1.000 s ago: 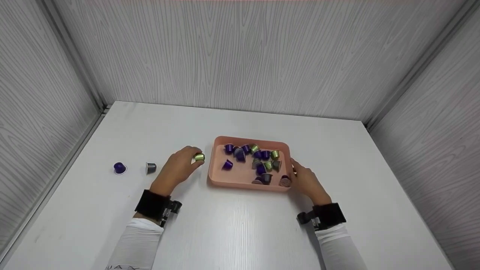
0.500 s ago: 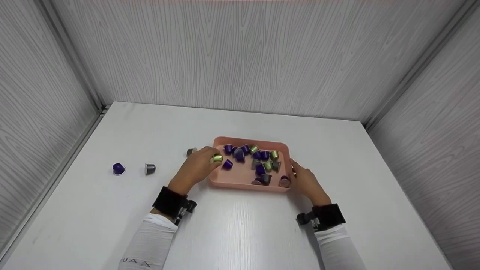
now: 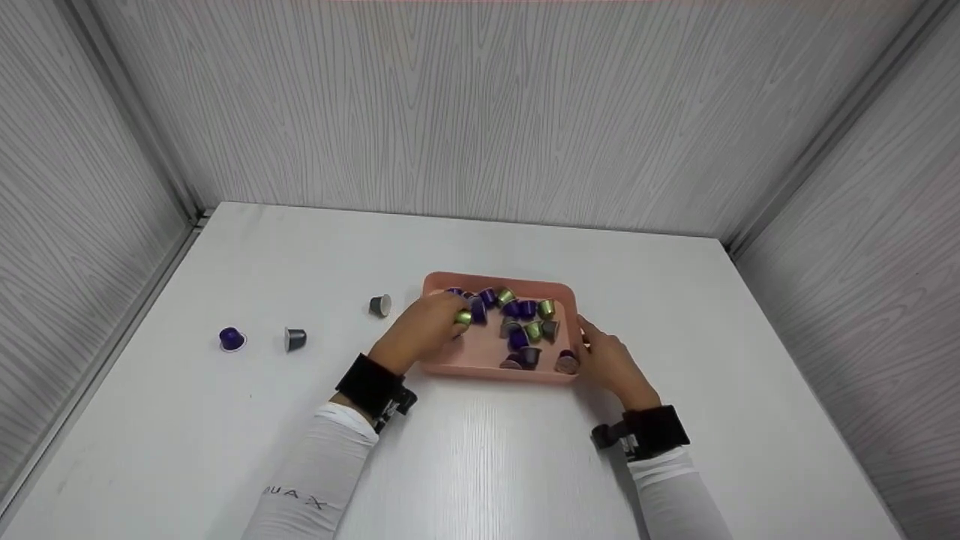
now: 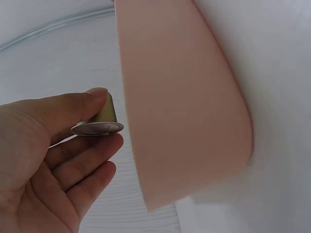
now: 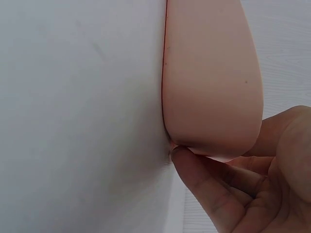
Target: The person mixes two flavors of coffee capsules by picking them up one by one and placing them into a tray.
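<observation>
A pink tray (image 3: 480,367) sits mid-table and holds several purple, green and grey coffee capsules (image 3: 525,327). My left hand (image 3: 429,330) reaches over the tray's left side and pinches a gold-green capsule (image 3: 463,318) between thumb and fingers. The left wrist view shows that capsule (image 4: 101,119) pinched beside the tray's outer wall (image 4: 180,111). My right hand (image 3: 609,361) holds the tray's right edge. In the right wrist view its thumb and fingers (image 5: 204,187) grip the tray's rim (image 5: 214,97).
Three loose capsules lie on the white table left of the tray: a grey one on its side (image 3: 380,305), another grey one (image 3: 295,339) and a purple one (image 3: 231,339). Grey panel walls close in the back and both sides.
My left hand has carried the gold-green capsule rightward, from the table left of the tray to over its left part. This uncovered the grey capsule on the table. The right hand stayed put.
</observation>
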Action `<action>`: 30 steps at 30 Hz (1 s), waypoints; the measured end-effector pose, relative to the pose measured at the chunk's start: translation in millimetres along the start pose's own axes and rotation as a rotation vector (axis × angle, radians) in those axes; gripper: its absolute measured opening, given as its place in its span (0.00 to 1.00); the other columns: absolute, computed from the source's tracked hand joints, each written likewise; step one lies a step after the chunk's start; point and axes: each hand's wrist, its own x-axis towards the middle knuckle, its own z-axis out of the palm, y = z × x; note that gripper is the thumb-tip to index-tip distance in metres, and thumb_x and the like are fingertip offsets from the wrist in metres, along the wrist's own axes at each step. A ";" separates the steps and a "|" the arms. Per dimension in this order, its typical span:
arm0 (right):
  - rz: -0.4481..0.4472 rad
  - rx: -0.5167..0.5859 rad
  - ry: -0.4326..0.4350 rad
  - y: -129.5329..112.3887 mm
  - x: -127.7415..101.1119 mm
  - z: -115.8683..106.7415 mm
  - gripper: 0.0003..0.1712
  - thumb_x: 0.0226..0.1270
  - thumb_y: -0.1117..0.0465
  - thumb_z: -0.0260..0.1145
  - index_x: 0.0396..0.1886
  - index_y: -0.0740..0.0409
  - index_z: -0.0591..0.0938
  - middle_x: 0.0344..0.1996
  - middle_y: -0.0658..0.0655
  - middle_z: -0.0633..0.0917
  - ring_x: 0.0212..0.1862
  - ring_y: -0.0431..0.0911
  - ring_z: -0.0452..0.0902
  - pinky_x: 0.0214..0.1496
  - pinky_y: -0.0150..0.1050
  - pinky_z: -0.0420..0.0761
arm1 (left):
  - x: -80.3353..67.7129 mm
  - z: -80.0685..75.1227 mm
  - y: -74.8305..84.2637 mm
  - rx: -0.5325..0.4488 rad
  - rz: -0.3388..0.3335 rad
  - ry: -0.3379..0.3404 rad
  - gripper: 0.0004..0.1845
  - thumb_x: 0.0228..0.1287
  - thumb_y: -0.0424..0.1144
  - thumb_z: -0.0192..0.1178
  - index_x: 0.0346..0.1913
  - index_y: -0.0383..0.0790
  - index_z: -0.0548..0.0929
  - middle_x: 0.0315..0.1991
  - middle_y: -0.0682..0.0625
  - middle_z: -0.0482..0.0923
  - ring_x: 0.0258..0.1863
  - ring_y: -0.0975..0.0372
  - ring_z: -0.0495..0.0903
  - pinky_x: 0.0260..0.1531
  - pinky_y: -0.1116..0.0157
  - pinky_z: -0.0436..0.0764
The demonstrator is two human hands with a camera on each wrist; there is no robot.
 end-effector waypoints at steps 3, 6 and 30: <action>-0.004 0.005 0.008 1.8 0.2 1.1 0.31 0.74 0.62 0.54 0.74 0.63 0.62 0.49 0.65 0.84 0.38 0.49 0.79 0.40 0.48 0.78 | 4.9 5.0 4.3 0.019 -0.004 -0.022 0.04 0.67 0.37 0.61 0.39 0.40 0.81 0.34 0.50 0.78 0.37 0.58 0.77 0.39 0.59 0.78; -0.004 0.004 0.012 2.7 0.4 1.9 0.31 0.73 0.62 0.55 0.74 0.63 0.63 0.49 0.64 0.84 0.40 0.50 0.80 0.41 0.48 0.79 | 8.8 9.4 8.9 0.046 0.001 -0.039 0.03 0.67 0.37 0.60 0.36 0.41 0.80 0.32 0.50 0.78 0.35 0.57 0.78 0.37 0.59 0.78; -0.040 -0.026 0.019 -0.1 0.3 -0.7 0.30 0.74 0.62 0.54 0.73 0.64 0.63 0.45 0.64 0.84 0.32 0.48 0.77 0.36 0.46 0.77 | 19.2 21.7 24.0 0.088 0.074 -0.153 0.13 0.62 0.32 0.60 0.49 0.36 0.82 0.45 0.45 0.84 0.46 0.52 0.82 0.47 0.58 0.80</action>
